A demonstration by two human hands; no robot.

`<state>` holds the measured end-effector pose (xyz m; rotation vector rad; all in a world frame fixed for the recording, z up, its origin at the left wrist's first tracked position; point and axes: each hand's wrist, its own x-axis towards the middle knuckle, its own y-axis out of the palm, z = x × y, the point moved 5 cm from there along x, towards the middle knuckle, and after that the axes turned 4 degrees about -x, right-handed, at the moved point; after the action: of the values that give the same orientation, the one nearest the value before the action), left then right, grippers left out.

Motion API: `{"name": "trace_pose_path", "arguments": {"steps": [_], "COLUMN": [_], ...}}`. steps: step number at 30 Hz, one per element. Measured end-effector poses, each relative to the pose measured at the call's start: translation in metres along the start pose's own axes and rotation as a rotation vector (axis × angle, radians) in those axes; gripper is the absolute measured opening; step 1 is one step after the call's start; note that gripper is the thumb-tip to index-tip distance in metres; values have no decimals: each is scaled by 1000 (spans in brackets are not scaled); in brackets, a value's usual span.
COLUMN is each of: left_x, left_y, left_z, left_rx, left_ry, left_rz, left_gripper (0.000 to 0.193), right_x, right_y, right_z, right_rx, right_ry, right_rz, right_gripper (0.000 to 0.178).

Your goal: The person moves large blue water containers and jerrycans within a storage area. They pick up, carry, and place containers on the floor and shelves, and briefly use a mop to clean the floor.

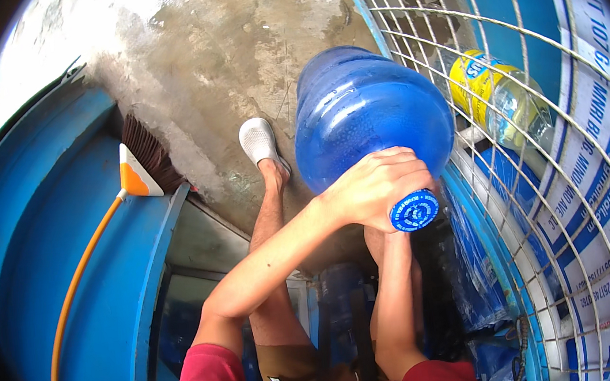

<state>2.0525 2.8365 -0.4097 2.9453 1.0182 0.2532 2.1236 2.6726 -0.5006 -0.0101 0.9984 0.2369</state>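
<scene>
A: Nearest first: what do the two hands have?
B: The left grip, toward three o'clock, is wrapped around the neck of a blue jug. The right forearm rises from five o'clock to just under the neck; its hand is hidden there, so I can't tell its hold.
A: Any writing close by?
B: The blue cap, between three and four o'clock, has white print in rings, facing the wearer.
A: And the jug itself?
B: It fills one to two o'clock, neck toward the wearer, base away. It's glossy, translucent plastic with rounded ridges, speckled with what look like droplets. I can't tell whether its base touches the floor.
A: Further out?
B: Behind the white wire mesh, a clear bottle lies tilted just past two o'clock; its yellow label carries a blue-and-white mark. Near three o'clock, a white banner bears blue bands and slanting lines of print.
</scene>
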Motion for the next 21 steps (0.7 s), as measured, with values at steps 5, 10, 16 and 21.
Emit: {"name": "trace_pose_path", "arguments": {"steps": [5, 10, 16, 21], "left_x": [-3, -8, -7, -47], "left_y": [4, 7, -2, -18], "left_z": [1, -2, -23, -59], "left_rx": [32, -16, 95, 347], "left_ry": [19, -28, 12, -312], "left_rz": [-194, -266, -196, -177], "left_gripper": [33, 30, 34, 69], "right_x": [9, 16, 29, -25], "right_y": [-2, 4, -14, 9], "right_z": [15, 14, 45, 87], "right_rx": [-3, 74, -860, -1167], "right_ry": [22, 40, -329, -454], "right_rz": [9, -11, -205, -241], "right_gripper": [68, 66, 50, 41]}}
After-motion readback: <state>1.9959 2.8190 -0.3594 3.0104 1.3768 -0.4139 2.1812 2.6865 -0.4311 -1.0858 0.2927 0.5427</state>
